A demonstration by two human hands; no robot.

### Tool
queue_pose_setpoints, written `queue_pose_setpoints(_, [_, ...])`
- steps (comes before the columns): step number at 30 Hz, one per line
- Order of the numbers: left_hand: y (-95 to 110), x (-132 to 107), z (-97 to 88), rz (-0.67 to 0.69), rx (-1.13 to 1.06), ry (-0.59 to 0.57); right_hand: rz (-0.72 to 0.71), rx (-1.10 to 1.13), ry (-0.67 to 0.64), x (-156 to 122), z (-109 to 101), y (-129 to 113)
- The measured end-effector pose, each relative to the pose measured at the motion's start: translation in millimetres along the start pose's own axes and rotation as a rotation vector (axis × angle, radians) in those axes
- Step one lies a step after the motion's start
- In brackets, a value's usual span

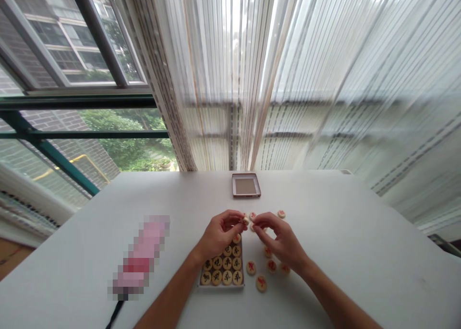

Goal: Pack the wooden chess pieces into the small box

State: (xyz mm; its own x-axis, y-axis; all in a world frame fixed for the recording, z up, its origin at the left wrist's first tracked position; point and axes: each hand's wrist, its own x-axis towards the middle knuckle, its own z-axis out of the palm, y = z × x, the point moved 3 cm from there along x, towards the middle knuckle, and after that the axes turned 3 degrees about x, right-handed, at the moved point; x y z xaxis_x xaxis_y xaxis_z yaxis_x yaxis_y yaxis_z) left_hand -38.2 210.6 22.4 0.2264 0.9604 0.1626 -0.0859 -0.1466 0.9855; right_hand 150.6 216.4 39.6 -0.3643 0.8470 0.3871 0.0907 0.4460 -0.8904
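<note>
1. Pink item [144, 252]: left part of desk [360, 252], pixelated, can't tell what it is. Dark cord [117, 312] runs off toward the near edge.
2. Tray [221, 287]: mid-width, toward the desk's near edge. Near row full of black-marked discs [226, 277]; far left corner hidden by the hand above. Discs sit tight, so likely awkward to lift by the rim there.
3. Left hand [220, 229]: over the tray's far part, thumb and fingers pinching the held disc [246, 221].
4. Held disc: by the tray's far right corner, tilted, edge showing. Wood or plastic, can't tell. Probably light, stiff, hard to break; smooth faces may slip. Best hold: fingertips across opposite sides of the rim.
5. Lid [246, 187]: dark-rimmed, shallow, near middle of desk's far edge.
6. Loose discs [251, 267]: flat on desk, scattered right of the tray and past its far right corner, red-marked. Take by the rim; pushing on one side would likely skid them.
7. Right hand [281, 235]: above some loose discs, thumb and forefinger parted, nothing seen gripped.
</note>
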Motion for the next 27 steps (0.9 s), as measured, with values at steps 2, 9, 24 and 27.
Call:
queue_pose_setpoints(2, [-0.3,-1.4,3.1,0.007,-0.013,-0.049,-0.015,0.0,-0.023,-1.1,3.7,-2.6])
queue_pose_setpoints(9, [-4.4,-3.3,5.8,-0.035,0.012,-0.089,0.07,0.031,-0.024,-2.1,4.8,1.0])
queue_pose_setpoints(24, [-0.4,-2.4,5.6,-0.02,0.117,-0.08,0.065,0.064,-0.061,-0.2,7.0,1.2])
queue_pose_setpoints(27, [-1.3,-3.2,5.6,-0.041,0.106,-0.107,0.062,0.058,-0.062,-0.5,7.9,2.9])
